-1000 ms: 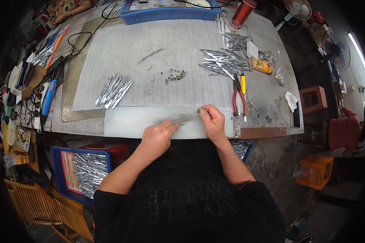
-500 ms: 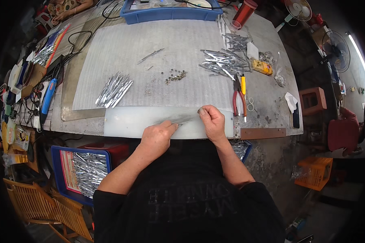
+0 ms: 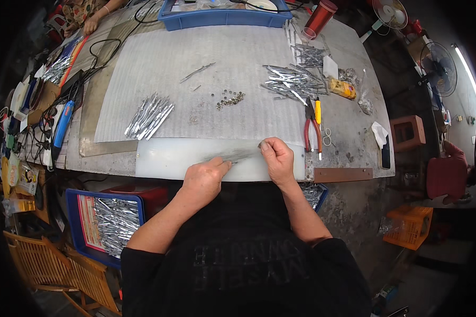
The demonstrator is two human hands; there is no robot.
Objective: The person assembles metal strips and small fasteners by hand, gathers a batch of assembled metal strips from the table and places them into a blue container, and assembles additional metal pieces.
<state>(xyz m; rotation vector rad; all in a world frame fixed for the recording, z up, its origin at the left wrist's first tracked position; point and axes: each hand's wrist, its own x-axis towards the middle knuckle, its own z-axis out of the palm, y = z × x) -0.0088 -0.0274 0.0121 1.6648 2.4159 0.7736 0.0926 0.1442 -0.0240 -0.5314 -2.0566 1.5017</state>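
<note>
Handwork centers on a pale board [image 3: 166, 158] at the near edge of a grey surface [image 3: 354, 134]. Over the board's middle, the left hand [image 3: 203, 177] curls and pinches a slim metal piece [image 3: 232, 163], only the end of which shows; over the board's right part, the right hand [image 3: 279, 161] presses thumb and forefinger together on a small dark bit [image 3: 261, 144], too small to identify. Beyond the board's left half lies a bundle of silver strips [image 3: 149, 117]; beyond its middle, small metal rings [image 3: 232, 100]; off its far right corner, red-handled pliers [image 3: 307, 129]. A blue bin [image 3: 75, 222] sits below and left of the board, holding similar strips. Good handling here likely means bracing the left hand against the board, pinching lightly on the right so that nothing thin bends, and working above the board, where a drop is easily spotted.
</note>
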